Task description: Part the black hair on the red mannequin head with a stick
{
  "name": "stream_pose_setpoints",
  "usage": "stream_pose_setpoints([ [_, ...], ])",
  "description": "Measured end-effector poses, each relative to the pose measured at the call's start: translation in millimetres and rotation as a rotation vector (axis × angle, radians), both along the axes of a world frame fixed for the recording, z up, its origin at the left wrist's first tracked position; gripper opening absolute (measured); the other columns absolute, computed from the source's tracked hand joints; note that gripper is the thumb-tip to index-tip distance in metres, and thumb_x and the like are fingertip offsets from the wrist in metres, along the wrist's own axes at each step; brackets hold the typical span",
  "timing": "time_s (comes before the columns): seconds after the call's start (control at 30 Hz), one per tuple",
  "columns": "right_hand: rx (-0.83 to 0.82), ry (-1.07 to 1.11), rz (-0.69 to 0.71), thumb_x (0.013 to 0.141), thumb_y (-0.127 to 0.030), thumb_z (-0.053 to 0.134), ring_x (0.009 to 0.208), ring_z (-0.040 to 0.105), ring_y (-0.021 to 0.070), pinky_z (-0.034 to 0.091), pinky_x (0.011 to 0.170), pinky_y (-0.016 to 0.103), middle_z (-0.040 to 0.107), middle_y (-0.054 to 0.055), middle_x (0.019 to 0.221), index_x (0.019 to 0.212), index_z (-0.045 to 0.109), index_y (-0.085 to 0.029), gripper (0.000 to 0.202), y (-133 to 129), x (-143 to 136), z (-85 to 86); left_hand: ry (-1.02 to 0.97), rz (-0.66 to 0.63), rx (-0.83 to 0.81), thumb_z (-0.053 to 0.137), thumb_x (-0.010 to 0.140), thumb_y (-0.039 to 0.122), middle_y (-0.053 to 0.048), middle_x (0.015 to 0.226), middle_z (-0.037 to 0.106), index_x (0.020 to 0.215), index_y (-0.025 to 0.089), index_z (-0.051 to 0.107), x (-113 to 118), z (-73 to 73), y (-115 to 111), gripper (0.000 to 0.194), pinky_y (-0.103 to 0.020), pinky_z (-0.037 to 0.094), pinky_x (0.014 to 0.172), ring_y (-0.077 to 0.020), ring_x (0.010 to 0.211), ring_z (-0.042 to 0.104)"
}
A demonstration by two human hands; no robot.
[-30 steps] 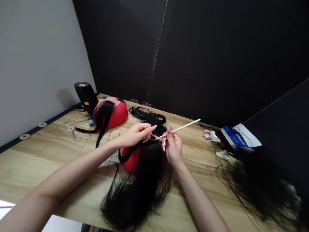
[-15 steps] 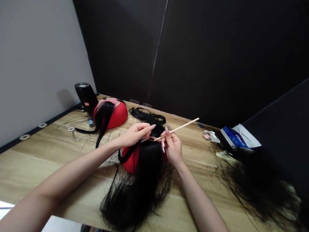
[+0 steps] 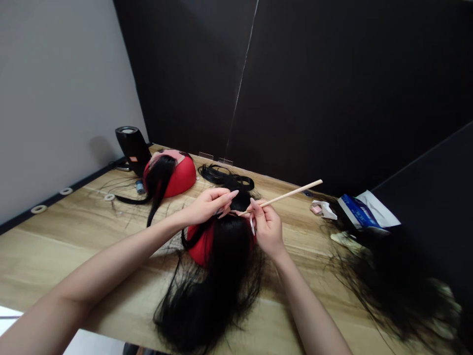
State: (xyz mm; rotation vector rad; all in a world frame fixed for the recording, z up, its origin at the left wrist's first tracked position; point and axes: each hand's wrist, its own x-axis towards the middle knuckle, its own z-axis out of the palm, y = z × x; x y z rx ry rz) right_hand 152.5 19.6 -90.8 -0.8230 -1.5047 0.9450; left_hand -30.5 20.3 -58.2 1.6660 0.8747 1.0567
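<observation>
A red head form (image 3: 197,249) stands in the middle of the table, mostly covered by long black hair (image 3: 225,276) that spills toward me. At its top, my left hand (image 3: 212,204) is closed in a pinch beside the parting; what lies between the fingertips is too small to make out. Thumb and fingers of my right hand (image 3: 268,229) grip a thin pale wooden stick (image 3: 293,192). Its lower tip points at the parting, close to my left fingertips, and the other end slants up to the right. My hands hide part of the hair's top.
Behind on the left are a second red form (image 3: 181,177) with black hair, a black speaker (image 3: 132,150) and a thread spool (image 3: 139,187). A hair bundle (image 3: 225,176) lies at the back. On the right are a blue-white packet (image 3: 364,212) and loose dark hair (image 3: 391,281).
My right hand has shifted slightly to the right, and the stick's upper end has moved right with it. My left hand has stayed nearly still at the parting.
</observation>
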Motion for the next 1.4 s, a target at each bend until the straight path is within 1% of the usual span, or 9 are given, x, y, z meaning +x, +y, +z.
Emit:
stream_pose_setpoints([
  [0.17,0.038,-0.05,0.024,0.092,-0.039,0.055,0.059,0.052,0.0101,0.054,0.063,0.024,0.053,-0.001,0.07,0.078,0.063,-0.02,0.025,0,1,-2.6,-0.025,-0.003,-0.009,0.049,0.092,0.05,0.002,0.053,0.046,0.059,0.015,0.046,0,-0.5,0,0.049,-0.022,0.038,0.056,-0.0077,0.051,0.043],
  [0.37,0.141,-0.172,0.017,0.094,-0.033,0.053,0.062,0.052,0.012,0.053,0.066,0.026,0.054,0.0,0.073,0.081,0.065,-0.021,0.021,-2,4,0.2,-0.034,0.009,-0.003,0.049,0.092,0.05,0.003,0.053,0.044,0.059,0.015,0.045,0,-1.0,0,0.049,-0.022,0.038,0.056,-0.0072,0.051,0.041],
  [0.57,0.156,-0.142,0.017,0.095,-0.033,0.05,0.07,0.056,0.0146,0.055,0.068,0.028,0.053,0.002,0.076,0.08,0.064,-0.022,0.023,-2,4,1.8,-0.017,0.003,-0.007,0.048,0.092,0.051,0.002,0.053,0.046,0.059,0.015,0.047,-1,-1.2,0,0.049,-0.023,0.039,0.057,-0.008,0.052,0.043],
  [0.8,0.32,-0.259,-0.035,0.096,-0.024,0.047,0.069,0.058,0.0149,0.049,0.067,0.029,0.057,0.002,0.075,0.08,0.063,-0.022,0.023,-4,5,9.3,-0.045,-0.022,-0.012,0.049,0.092,0.05,0.003,0.052,0.047,0.058,0.016,0.044,0,-0.2,0,0.049,-0.024,0.04,0.06,-0.0093,0.053,0.048],
  [0.9,0.338,-0.273,-0.04,0.096,-0.025,0.047,0.069,0.059,0.0152,0.049,0.066,0.029,0.058,0.002,0.074,0.08,0.063,-0.023,0.023,-4,7,10.8,-0.052,-0.015,-0.009,0.05,0.091,0.051,0.002,0.053,0.048,0.056,0.016,0.043,0,-1.2,0,0.049,-0.025,0.041,0.062,-0.0102,0.054,0.05],
  [1.07,0.198,-0.163,-0.023,0.095,-0.033,0.05,0.073,0.062,0.0163,0.052,0.067,0.03,0.059,0.003,0.078,0.078,0.063,-0.022,0.024,-2,8,8.1,-0.07,-0.016,-0.024,0.051,0.09,0.052,0.001,0.053,0.049,0.056,0.016,0.044,-1,-1.7,2,0.05,-0.025,0.044,0.068,-0.0126,0.06,0.057],
  [1.17,0.087,-0.012,0.011,0.093,-0.039,0.054,0.065,0.061,0.0131,0.055,0.064,0.029,0.057,0.002,0.08,0.078,0.063,-0.022,0.024,-1,8,8.9,-0.119,0.017,-0.025,0.053,0.089,0.052,0.002,0.05,0.048,0.054,0.016,0.045,-1,-2.1,3,0.05,-0.025,0.047,0.074,-0.0133,0.064,0.059],
  [1.3,0.0,0.19,0.042,0.089,-0.044,0.059,0.05,0.05,0.0079,0.058,0.062,0.028,0.046,-0.004,0.065,0.077,0.061,-0.021,0.026,1,8,13.5,-0.286,0.059,-0.061,0.055,0.088,0.046,0.004,0.046,0.043,0.053,0.016,0.044,0,-5.0,5,0.048,-0.025,0.049,0.073,-0.0089,0.049,0.047],
  [1.4,-0.062,0.298,0.056,0.087,-0.047,0.061,0.046,0.041,0.0063,0.058,0.06,0.027,0.042,-0.007,0.056,0.076,0.06,-0.021,0.028,1,8,18.1,-0.392,0.05,-0.087,0.056,0.088,0.039,0.003,0.048,0.045,0.054,0.016,0.045,-1,-7.4,8,0.043,-0.026,0.05,0.075,-0.009,0.05,0.047],
])
